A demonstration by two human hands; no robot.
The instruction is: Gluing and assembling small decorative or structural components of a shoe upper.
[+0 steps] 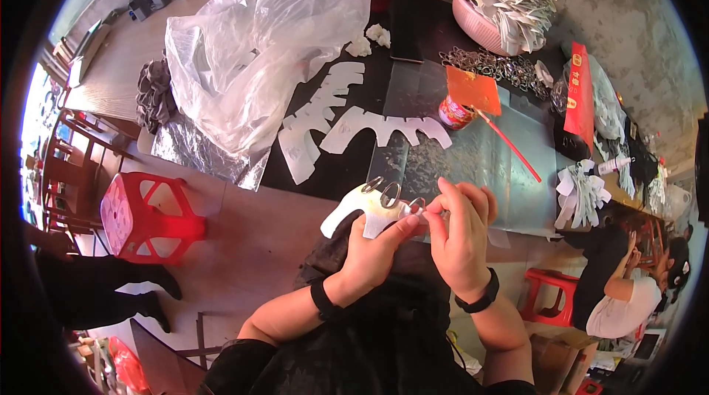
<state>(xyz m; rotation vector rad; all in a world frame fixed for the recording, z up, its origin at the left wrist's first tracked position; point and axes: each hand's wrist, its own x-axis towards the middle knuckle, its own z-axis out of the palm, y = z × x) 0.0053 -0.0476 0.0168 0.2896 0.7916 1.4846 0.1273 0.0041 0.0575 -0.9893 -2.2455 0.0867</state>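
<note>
A curved white cut-out piece (347, 210) with tabs is pinched in my left hand (373, 251), its thumb pressing near the right end. Three metal rings (391, 195) sit along its upper edge. My right hand (461, 236) has thumb and index finger closed on the piece's right end, beside the rightmost ring; the exact contact is partly hidden by the fingers. Two similar white cut-outs lie flat on the dark table: a tabbed one (384, 128) and a longer one (301, 140) to its left.
Beyond my hands stands a tin (456, 112) topped by an orange card, with a red stick (517, 150). Farther back are piled metal rings (495, 66) and a pink basket (484, 28) of white pieces. Plastic sheeting (258, 48) covers the left. A red stool (151, 218) stands left; a person (620, 299) sits right.
</note>
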